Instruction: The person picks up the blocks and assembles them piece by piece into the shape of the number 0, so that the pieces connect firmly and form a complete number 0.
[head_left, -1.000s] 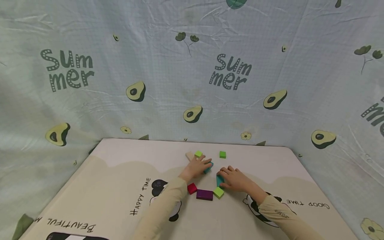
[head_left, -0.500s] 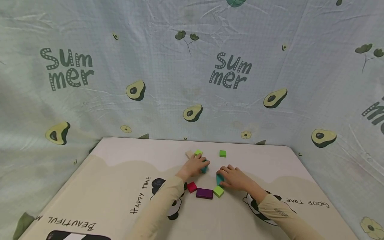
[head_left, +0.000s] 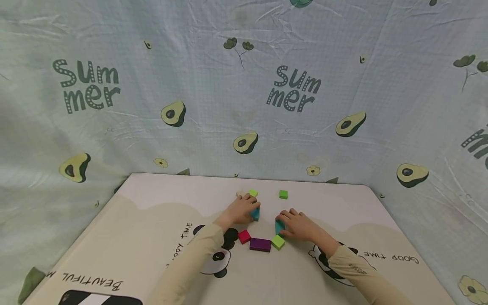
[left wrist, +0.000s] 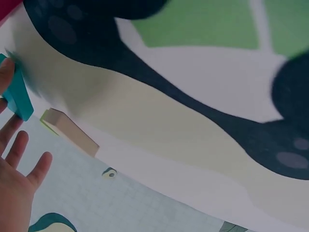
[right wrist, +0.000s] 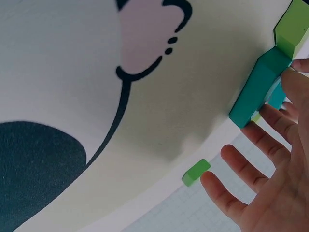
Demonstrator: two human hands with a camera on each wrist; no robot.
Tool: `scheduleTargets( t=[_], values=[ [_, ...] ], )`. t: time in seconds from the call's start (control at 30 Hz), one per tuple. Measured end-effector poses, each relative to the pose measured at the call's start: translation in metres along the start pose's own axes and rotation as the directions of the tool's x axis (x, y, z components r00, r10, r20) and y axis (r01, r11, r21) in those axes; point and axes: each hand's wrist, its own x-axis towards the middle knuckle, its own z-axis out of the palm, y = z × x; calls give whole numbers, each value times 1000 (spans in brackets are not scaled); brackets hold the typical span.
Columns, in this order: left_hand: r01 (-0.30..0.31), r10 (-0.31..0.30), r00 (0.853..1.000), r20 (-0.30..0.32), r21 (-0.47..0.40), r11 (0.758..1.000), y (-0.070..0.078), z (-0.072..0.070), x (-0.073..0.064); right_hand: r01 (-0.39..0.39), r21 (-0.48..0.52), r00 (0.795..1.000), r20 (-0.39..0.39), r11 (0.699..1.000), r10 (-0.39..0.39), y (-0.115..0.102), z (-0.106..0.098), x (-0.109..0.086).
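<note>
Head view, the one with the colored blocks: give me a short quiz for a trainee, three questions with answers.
1. Which block lies between the red block and the nearer lime block?
2. True or false: the left hand holds the red block.
3. The right hand touches a block of which color? A) purple, B) teal, C) red.

Key:
1. The purple block.
2. False; it holds one teal block, and the red block lies apart from it on the table.
3. B; its fingers are on the other teal block.
</note>
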Motion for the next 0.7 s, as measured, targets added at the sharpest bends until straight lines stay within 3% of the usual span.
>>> scheduleTargets(
  t=[0.27, 0.7],
  values=[
    [-5, 2, 1000, -30, -92, 996, -6, -6, -19, -5, 2, 1000, 4, 1000, 5, 1, 2, 0],
    [-39, 33, 997, -73, -81, 996, -12, -12, -39, 8, 17, 1000, -13, 1000, -8, 0, 1, -2]
  ],
)
